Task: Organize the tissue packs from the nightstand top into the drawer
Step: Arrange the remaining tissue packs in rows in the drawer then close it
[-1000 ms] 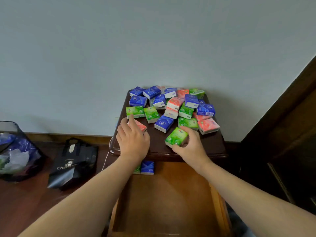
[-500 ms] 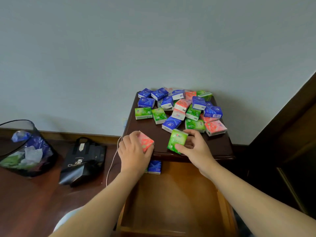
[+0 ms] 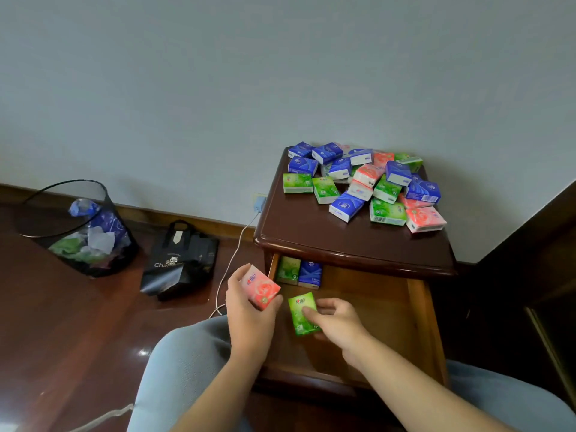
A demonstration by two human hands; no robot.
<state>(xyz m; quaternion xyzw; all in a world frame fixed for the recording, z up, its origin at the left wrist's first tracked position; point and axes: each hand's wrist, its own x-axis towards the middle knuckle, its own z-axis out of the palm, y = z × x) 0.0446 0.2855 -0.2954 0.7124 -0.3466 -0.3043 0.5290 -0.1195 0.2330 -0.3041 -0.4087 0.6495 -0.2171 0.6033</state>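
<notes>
Several blue, green and pink tissue packs [image 3: 367,182] lie heaped on the back half of the dark wooden nightstand top [image 3: 311,226]. Below it the drawer [image 3: 417,307] stands pulled out. A green pack [image 3: 288,270] and a blue pack [image 3: 310,274] stand in its back left corner. My left hand [image 3: 249,316] grips a pink pack [image 3: 261,286] just left of the drawer's left edge. My right hand [image 3: 335,319] holds a green pack [image 3: 301,310] over the drawer's front left part.
A black mesh waste bin [image 3: 78,229] with crumpled wrappers stands on the floor at the left. A black tote bag [image 3: 180,260] sits beside it. A white charger cable [image 3: 233,254] runs from a wall socket down the nightstand's left side. Dark furniture stands at the right.
Both hands lifted their packs off the nightstand top and came down to the open drawer. The camera tilted down and left.
</notes>
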